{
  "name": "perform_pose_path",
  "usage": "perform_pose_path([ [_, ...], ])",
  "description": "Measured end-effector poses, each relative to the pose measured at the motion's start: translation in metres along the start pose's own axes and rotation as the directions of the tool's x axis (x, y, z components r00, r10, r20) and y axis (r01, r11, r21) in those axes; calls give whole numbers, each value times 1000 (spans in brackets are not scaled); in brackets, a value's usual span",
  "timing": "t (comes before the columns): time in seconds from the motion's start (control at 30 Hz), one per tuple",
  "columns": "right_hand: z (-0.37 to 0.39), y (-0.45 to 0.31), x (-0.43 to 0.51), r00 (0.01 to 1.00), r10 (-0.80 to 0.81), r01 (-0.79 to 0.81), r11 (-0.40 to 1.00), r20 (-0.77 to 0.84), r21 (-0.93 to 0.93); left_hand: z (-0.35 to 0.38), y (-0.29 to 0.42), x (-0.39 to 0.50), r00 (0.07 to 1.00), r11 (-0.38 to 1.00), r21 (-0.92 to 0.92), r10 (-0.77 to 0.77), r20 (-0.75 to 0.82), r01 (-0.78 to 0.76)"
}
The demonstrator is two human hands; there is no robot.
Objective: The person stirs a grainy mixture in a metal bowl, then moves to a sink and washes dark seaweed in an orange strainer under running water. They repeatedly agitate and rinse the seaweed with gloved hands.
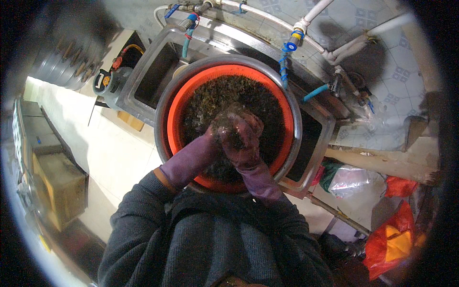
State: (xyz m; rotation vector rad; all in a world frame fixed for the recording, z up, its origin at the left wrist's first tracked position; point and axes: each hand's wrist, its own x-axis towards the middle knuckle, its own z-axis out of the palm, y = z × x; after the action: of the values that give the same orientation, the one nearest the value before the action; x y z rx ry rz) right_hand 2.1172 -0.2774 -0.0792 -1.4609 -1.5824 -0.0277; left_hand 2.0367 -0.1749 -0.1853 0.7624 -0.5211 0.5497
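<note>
My left hand (218,134) and my right hand (247,132), both in purple rubber gloves, meet over the middle of an orange plastic basket (174,107). Dark, wet, leafy-looking plant matter (211,93) fills the basket, and some of it shows between and around the gloves. Exactly what kind it is cannot be told. A large round metal basin (162,111) surrounds the basket and rests across a stainless steel double sink (143,64). The glove fingers are curled in close together; how much each one grips is partly hidden.
Beyond the sink run white pipes (265,13) with taps and a blue hose (315,92). A gas cylinder (120,80) stands to the left, near a wooden board (129,121). A cardboard box (59,186) is further left. Plastic bags (353,181) and a red bag (380,240) lie at the right.
</note>
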Motion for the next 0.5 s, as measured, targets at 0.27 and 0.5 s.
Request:
perform_pose_path([
  [0.27, -1, -5, 10, 998, -67, 65, 992, -12, -107, 6, -2, 36, 986, 803, 583, 30, 162, -120],
  [0.5, -7, 11, 26, 976, -216, 213, 917, 29, -336, 54, -4, 7, 276, 853, 19, -148, -950, 521],
])
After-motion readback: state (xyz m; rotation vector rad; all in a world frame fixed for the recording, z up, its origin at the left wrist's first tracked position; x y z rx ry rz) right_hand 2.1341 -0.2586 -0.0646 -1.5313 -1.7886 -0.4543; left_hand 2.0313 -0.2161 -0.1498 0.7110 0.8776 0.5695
